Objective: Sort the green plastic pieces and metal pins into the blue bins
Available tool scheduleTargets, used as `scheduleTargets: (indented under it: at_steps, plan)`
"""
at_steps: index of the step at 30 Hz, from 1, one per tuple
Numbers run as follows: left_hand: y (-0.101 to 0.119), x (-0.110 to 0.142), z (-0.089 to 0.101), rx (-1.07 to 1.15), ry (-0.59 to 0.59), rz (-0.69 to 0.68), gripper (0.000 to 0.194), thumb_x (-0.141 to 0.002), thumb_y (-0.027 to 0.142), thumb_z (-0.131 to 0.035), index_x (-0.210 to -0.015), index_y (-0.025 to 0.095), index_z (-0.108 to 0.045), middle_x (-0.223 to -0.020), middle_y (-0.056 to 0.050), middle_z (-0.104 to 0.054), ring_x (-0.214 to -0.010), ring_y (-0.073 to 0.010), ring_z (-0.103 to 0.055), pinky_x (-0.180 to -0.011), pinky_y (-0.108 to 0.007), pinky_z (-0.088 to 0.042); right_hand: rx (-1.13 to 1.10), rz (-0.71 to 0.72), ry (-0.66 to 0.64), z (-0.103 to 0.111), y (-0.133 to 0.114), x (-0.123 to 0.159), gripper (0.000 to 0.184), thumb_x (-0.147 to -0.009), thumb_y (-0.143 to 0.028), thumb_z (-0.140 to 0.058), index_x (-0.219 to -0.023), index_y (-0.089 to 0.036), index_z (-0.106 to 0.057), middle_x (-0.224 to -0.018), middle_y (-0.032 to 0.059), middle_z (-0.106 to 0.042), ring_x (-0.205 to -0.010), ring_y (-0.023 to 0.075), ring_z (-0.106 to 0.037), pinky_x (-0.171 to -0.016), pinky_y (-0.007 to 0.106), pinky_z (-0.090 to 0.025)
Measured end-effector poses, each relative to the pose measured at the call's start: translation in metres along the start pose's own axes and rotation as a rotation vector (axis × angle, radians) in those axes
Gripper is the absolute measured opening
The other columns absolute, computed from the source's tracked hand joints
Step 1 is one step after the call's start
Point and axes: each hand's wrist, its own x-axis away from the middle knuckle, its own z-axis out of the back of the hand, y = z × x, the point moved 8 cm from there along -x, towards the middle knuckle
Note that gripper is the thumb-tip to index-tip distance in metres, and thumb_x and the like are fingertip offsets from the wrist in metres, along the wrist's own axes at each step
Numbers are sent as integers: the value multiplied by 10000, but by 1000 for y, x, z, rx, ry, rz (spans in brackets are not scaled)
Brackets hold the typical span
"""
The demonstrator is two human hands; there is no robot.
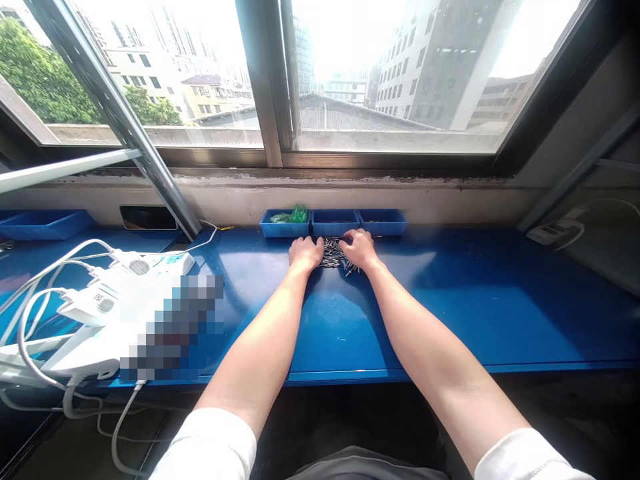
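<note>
A small pile of thin metal pieces [331, 254], which look like screws or rivets, lies on the blue table [345, 320]. My left hand [306, 253] rests palm down against the pile's left side, its fingers slightly bent and its thumb towards the metal. Across from it, my right hand [360, 249] curves around the right side, thumb apart from the fingers. Several pieces stick out below the right palm. Both hands are open, though their fingertips are partly hidden. Just behind them stand a middle blue bin [335, 214] and a right blue bin [383, 213].
Green plastic bags [295, 215] fill the left blue bin [285, 230]. At left, a white power strip [165, 262] carries plugs and cables beside a blurred-out dark object [175, 330]. A metal post [150, 167], a phone [148, 217] and another blue tray [47, 225] stand farther left.
</note>
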Motion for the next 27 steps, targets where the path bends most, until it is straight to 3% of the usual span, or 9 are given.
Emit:
scheduleTargets:
  at_steps: [5, 9, 13, 17, 21, 27]
  plan:
    - [17, 3, -14, 34, -30, -142, 496, -877, 455, -311, -980, 106, -649, -1177, -216, -600, -1208, -300, -478, -1008, -387, -338, 7, 5, -83, -18, -4, 0, 414, -891, -470, -324, -1091, -243, -607, -1141, 93, -562, -1114, 282, -443, -939, 415, -363]
    - [29, 6, -19, 67, -43, -240, 439, -874, 410, -343, -1041, 114, -619, -1210, -202, -581, -1204, -283, -485, -999, -360, -353, -19, 29, -67, -16, -9, -1, 443, -905, -494, -280, -1069, -247, -609, -1128, 91, -570, -1106, 275, -445, -929, 419, -357]
    - [27, 8, -16, 36, -19, -208, 465, -856, 469, -374, -1070, 124, -600, -1187, -206, -583, -1157, -315, -510, -959, -397, -376, 96, -44, 33, 1, -3, -2, 466, -888, -503, -321, -1106, -197, -596, -1161, 126, -568, -1132, 309, -423, -955, 482, -307]
    - [25, 8, -14, -36, 0, -185, 482, -838, 511, -394, -1072, 141, -596, -1187, -190, -584, -1174, -310, -497, -972, -385, -366, 192, -151, 75, 12, 9, -3, 433, -850, -392, -404, -1140, -124, -580, -1166, 168, -570, -1124, 326, -440, -950, 489, -305]
    - [23, 8, -16, -63, -7, -177, 498, -831, 516, -403, -1112, 144, -580, -1258, -199, -540, -1221, -326, -450, -999, -414, -341, 232, -201, 104, 15, 20, -5, 396, -807, -315, -430, -1097, -115, -610, -1167, 181, -576, -1115, 348, -443, -923, 508, -322]
    - [21, 8, -15, -56, -22, -145, 529, -834, 511, -392, -1167, 136, -562, -1319, -212, -484, -1272, -342, -390, -1028, -447, -305, 232, -202, 67, 9, 24, -7, 416, -795, -333, -434, -1093, -113, -623, -1161, 180, -588, -1105, 365, -443, -907, 515, -345]
